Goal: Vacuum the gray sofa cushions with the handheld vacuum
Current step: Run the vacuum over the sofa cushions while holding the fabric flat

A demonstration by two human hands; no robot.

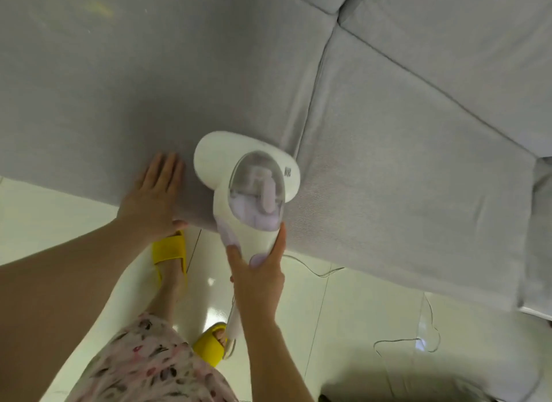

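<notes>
A white handheld vacuum (248, 180) with a clear dust cup lies head-down on the gray sofa seat cushion (119, 102), close to the seam with the neighbouring cushion (403, 162) and near the front edge. My right hand (258, 277) grips the vacuum's handle from below, thumb and fingers wrapped around it. Just left of the vacuum head, my left hand (152, 198) rests flat on the cushion's front edge with fingers straight.
The vacuum's thin power cord (316, 271) trails over the glossy white tile floor (358, 327) to the right. My feet in yellow slippers (170, 252) stand against the sofa front. Back cushions (463, 42) rise at the upper right.
</notes>
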